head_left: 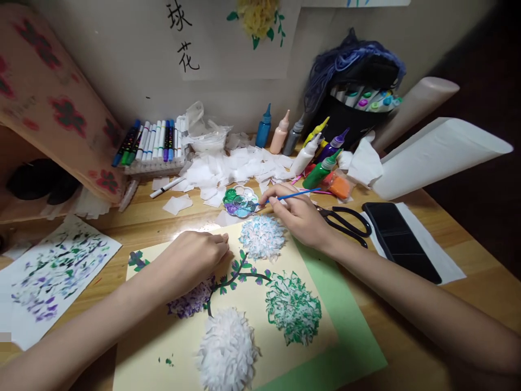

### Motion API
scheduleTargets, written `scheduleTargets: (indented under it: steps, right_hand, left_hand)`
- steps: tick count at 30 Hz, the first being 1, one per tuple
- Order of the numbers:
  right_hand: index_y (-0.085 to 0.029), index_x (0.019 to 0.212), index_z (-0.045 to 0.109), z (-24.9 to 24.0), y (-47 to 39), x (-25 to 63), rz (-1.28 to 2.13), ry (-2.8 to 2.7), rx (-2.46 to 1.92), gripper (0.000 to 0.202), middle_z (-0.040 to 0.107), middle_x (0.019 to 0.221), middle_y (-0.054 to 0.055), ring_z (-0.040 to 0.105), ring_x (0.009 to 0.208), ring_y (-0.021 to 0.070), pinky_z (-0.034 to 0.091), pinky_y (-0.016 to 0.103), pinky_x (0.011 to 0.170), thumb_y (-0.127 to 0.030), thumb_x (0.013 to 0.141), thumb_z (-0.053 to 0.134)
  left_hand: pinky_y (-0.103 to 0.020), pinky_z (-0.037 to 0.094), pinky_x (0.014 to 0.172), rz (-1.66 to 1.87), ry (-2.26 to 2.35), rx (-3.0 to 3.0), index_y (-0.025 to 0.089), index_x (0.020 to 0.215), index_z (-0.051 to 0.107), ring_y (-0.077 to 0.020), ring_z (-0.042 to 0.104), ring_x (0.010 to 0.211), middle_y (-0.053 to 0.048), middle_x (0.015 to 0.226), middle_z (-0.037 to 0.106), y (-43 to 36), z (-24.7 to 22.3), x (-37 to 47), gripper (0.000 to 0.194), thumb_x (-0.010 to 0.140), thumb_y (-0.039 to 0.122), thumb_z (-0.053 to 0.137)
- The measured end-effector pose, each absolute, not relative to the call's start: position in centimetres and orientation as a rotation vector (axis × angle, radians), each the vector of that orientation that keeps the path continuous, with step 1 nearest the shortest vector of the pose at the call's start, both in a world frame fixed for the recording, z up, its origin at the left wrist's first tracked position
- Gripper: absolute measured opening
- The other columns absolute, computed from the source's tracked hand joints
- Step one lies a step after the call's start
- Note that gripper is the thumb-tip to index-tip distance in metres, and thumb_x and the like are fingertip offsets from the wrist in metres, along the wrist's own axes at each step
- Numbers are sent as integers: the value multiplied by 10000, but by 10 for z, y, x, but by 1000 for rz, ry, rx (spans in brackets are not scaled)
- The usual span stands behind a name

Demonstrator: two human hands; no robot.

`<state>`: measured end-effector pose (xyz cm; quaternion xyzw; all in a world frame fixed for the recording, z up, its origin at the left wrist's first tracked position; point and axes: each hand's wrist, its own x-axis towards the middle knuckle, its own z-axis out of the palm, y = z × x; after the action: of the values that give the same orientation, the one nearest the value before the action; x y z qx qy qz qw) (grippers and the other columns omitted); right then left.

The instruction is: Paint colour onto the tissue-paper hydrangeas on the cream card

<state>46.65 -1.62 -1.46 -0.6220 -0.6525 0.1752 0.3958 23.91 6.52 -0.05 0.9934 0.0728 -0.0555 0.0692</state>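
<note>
My right hand (299,217) pinches a blue paintbrush (295,194), its tip over the flower-shaped palette (240,201) of green, purple and blue paint. Resting on the cream paper (280,347), my left hand (199,252) has its fingers curled together near the top edge; whether anything is under them is hidden. Ruffled paper flowers stand on the sheet: a blue-tipped one (262,237) below the palette, a green-edged one (293,308) at the right, a white one (227,349) at the bottom, and a purple one (193,298) partly behind my left wrist. Painted stems join them.
White paper scraps (220,169), paint bottles (280,132) and markers (152,140) line the back. Black scissors (345,223) and a black case (401,239) lie right. A paint-spotted sheet (61,271) is at the left; paper rolls (439,157) stand at the back right.
</note>
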Motion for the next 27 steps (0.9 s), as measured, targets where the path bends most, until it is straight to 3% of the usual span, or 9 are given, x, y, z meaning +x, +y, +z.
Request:
scheduleTargets:
  steps: [16,22,27]
  right_hand:
    - [-220,838,602,-20,-14,465,458,-1712,-1562,220,654,887,34,575,914,207,415,366,810,-227,940,407]
    - [-237,919,636,-22,-29,478,490,-1551,-1552,210,655,922,34,594,937,210,434,386,862,-272,953,432]
    - [-275,908,643,-40,-78,488,389,-1055,-1406,168,651,882,37,631,857,210,484,389,819,-304,942,481]
  left_hand:
    - [-322,274,510,-268,292,2989,159,708,614,-147,595,569,-15,683,641,63,-1,241,313,966,181,439]
    - [-310,331,529,-245,261,2986,164,697,624,-155,618,602,-27,705,655,65,-3,238,322,953,153,428]
    - [-266,413,580,-128,266,2907,164,853,697,-150,638,638,-50,768,703,71,-10,231,303,910,94,408]
